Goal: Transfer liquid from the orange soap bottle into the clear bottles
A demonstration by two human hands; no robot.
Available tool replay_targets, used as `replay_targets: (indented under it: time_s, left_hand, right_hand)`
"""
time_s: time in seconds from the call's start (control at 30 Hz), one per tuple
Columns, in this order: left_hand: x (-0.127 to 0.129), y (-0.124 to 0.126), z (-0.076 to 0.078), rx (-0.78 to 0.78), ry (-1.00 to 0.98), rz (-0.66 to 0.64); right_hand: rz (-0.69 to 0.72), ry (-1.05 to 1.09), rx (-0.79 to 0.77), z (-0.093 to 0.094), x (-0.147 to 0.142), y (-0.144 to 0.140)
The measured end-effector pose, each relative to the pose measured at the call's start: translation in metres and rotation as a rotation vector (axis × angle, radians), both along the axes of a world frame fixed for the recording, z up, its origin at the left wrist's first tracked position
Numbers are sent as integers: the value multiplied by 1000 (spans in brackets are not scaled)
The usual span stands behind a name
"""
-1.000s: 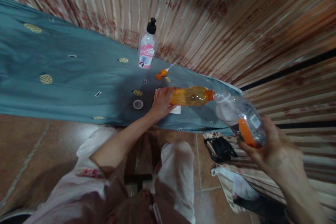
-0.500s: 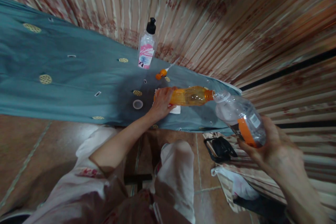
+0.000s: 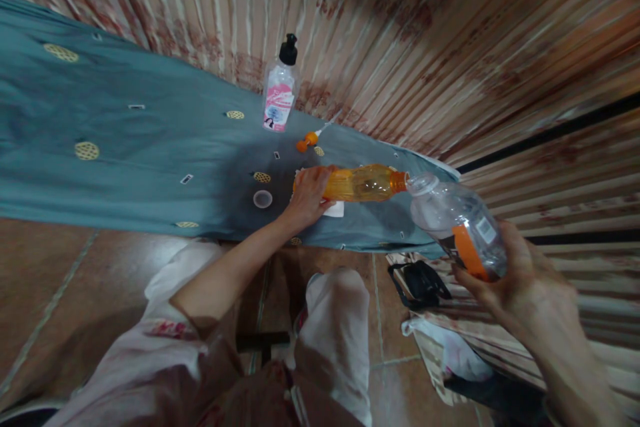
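Observation:
Fingers of my left hand (image 3: 311, 193) wrap round the lower part of an amber see-through bottle (image 3: 367, 183), whose neck points right. My right hand (image 3: 525, 280) grips the base end of a clear plastic bottle (image 3: 440, 210) with an orange and dark label. The clear bottle is tilted, its mouth lower-left of nothing but right against the amber bottle's opening; whether liquid passes between them I cannot make out. An orange pump head (image 3: 309, 141) with a thin clear tube lies behind the amber bottle. A small round whitish cap (image 3: 263, 199) rests left of my left hand.
A clear pump bottle (image 3: 279, 97) with a black top and pink label stands near the pleated curtain (image 3: 240, 7). Blue-green cloth (image 3: 150, 140) covers the long surface. A white piece (image 3: 335, 209) lies under the amber bottle. A black bag (image 3: 420, 281) is below at right.

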State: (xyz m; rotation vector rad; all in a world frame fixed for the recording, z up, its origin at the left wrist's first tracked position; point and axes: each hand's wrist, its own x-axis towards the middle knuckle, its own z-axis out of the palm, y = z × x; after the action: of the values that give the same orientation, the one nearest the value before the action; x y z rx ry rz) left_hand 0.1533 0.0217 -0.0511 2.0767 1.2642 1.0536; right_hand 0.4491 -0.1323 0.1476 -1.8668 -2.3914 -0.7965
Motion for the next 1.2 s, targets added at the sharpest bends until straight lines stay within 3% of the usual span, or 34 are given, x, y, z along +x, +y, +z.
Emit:
replay_targets:
  time_s: [1.2]
  left_hand:
    - [0,-2,10,-25,63,-3]
  right_hand:
    - [13,-46,49,-2,4,2]
